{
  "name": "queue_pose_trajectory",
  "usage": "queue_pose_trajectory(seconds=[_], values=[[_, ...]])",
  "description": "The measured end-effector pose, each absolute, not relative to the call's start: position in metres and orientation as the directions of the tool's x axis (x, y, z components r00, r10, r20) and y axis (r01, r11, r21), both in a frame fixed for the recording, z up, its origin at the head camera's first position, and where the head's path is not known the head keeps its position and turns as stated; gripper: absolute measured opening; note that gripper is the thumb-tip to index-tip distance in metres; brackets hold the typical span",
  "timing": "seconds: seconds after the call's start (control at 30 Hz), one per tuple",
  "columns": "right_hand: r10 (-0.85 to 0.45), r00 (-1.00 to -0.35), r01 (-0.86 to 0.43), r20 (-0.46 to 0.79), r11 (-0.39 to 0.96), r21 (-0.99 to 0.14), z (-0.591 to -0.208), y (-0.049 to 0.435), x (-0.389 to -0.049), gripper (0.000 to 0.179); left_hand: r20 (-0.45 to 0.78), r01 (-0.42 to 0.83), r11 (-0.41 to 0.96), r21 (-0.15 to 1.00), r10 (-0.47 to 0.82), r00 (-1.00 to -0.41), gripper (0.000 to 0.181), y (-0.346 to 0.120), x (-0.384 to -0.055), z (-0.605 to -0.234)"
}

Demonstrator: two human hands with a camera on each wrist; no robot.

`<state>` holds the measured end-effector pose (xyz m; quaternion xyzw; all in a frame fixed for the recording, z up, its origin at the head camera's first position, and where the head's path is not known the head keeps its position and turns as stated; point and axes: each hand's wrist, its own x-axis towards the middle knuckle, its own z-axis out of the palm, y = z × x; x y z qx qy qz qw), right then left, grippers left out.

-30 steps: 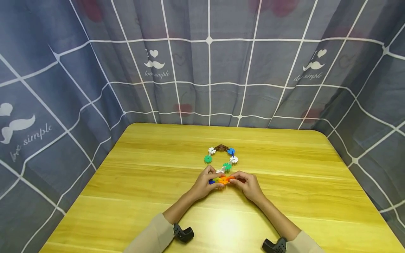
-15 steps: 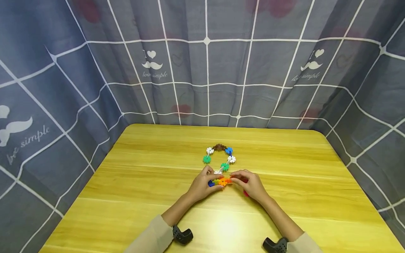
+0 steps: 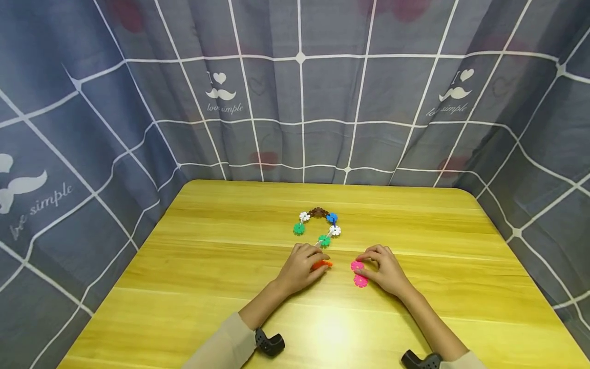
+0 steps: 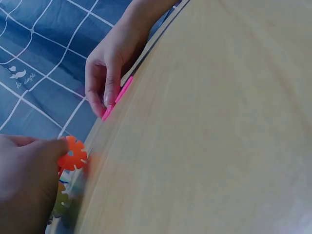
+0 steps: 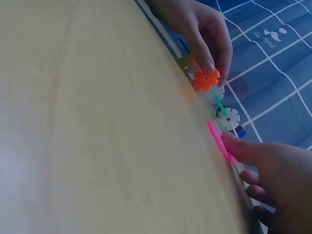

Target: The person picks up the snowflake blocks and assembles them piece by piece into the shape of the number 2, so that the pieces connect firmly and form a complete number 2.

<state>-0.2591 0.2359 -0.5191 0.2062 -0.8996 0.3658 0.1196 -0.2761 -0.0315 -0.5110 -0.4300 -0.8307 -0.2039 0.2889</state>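
Observation:
My left hand (image 3: pixel 298 269) pinches an orange snowflake disc (image 4: pixel 74 153) at the near end of a chain of notched plastic snowflake discs. An olive disc (image 4: pixel 60 202) shows just below it in the left wrist view. To the right, my right hand (image 3: pixel 386 270) pinches a pink snowflake disc (image 3: pixel 357 265) with thumb and fingers, low at the tabletop. A second pink disc (image 3: pixel 361 281) lies against its near side; I cannot tell whether the two are joined. My left fingers hide part of the chain in the head view.
Beyond my left hand the chain curves in a hook over the wooden table (image 3: pixel 221 236), with green (image 3: pixel 324 240), white (image 3: pixel 335 230), blue (image 3: pixel 332 218) and brown (image 3: pixel 318 212) discs, ending in a green disc (image 3: pixel 299 228). A grey checked curtain (image 3: pixel 276 102) surrounds the table's back and sides.
My right hand has left the orange end of the chain, moved right and taken hold of a pink disc. My left hand has turned over the chain, now covering its blue and yellow pieces.

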Motion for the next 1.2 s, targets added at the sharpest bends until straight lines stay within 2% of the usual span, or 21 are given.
queue_pose_trajectory(seconds=[0.13,0.27,0.4,0.5,0.6,0.93,1.2], values=[[-0.203,-0.925,-0.378,0.320,0.561,-0.737,-0.514,0.228,-0.257,0.024,0.646,0.842,0.513,0.166,0.589,-0.486,0.009,-0.032,-0.276,-0.513],[-0.148,-0.970,-0.229,0.195,0.263,-0.937,-0.508,0.210,-0.253,0.024,0.659,0.839,0.492,0.233,0.555,-0.508,0.009,-0.032,-0.274,-0.513],[-0.161,-0.987,-0.032,0.025,0.039,-0.999,-0.503,0.188,-0.249,0.029,0.680,0.832,0.477,0.282,0.513,-0.524,0.007,-0.032,-0.273,-0.512],[-0.147,-0.988,0.058,-0.056,-0.012,-0.998,-0.502,0.177,-0.248,0.027,0.689,0.830,0.472,0.297,0.496,-0.528,0.005,-0.031,-0.273,-0.512],[-0.117,-0.989,0.096,-0.090,-0.045,-0.994,-0.502,0.172,-0.247,0.024,0.692,0.830,0.472,0.298,0.492,-0.529,0.006,-0.031,-0.274,-0.512],[-0.135,-0.990,0.051,-0.050,-0.010,-0.999,-0.506,0.168,-0.247,0.025,0.694,0.834,0.459,0.306,0.492,-0.525,0.004,-0.030,-0.273,-0.512],[-0.165,-0.986,0.043,-0.039,-0.017,-0.999,-0.509,0.166,-0.248,0.024,0.720,0.866,0.406,0.293,0.502,-0.479,0.004,-0.029,-0.271,-0.515]])
